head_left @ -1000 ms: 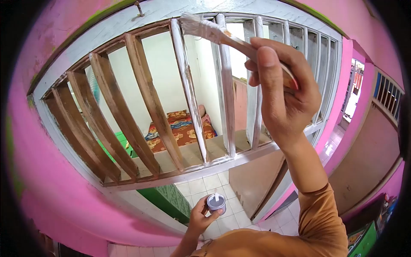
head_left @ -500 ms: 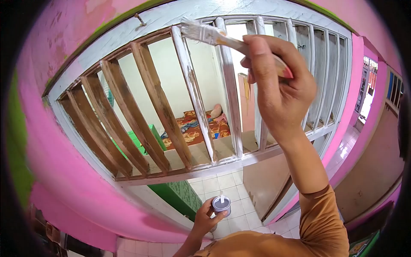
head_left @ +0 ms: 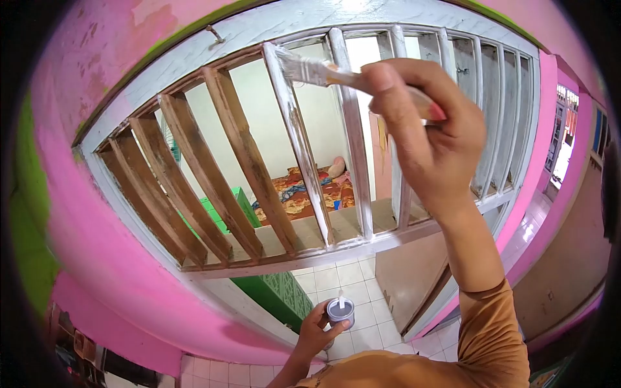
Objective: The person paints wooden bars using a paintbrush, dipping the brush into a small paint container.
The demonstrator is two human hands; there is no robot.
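Note:
A paintbrush (head_left: 349,79) with white-coated bristles is gripped by its handle in my right hand (head_left: 433,126). Its bristle tip meets the upper part of a partly white slat (head_left: 299,139), where brown wood still shows along one side. Low in the view, my left hand (head_left: 319,328) has its fingers wrapped round a small paint can (head_left: 341,313). The can is open at the top, and a white strip stands at its rim. Left of the brush, several bare brown slats (head_left: 249,158) fill the frame; those to the right look white.
The slats sit in a white frame (head_left: 129,107) set in a pink wall (head_left: 97,213). A nail (head_left: 215,35) sticks out of the upper frame. Beyond the slats lie a patterned bedspread (head_left: 310,194) and a green cabinet (head_left: 272,297). A door (head_left: 414,278) stands open below.
The brush has dropped a little from the top of the slat and now lies against its upper part. The whole view has shifted slightly; the can stays in my left hand.

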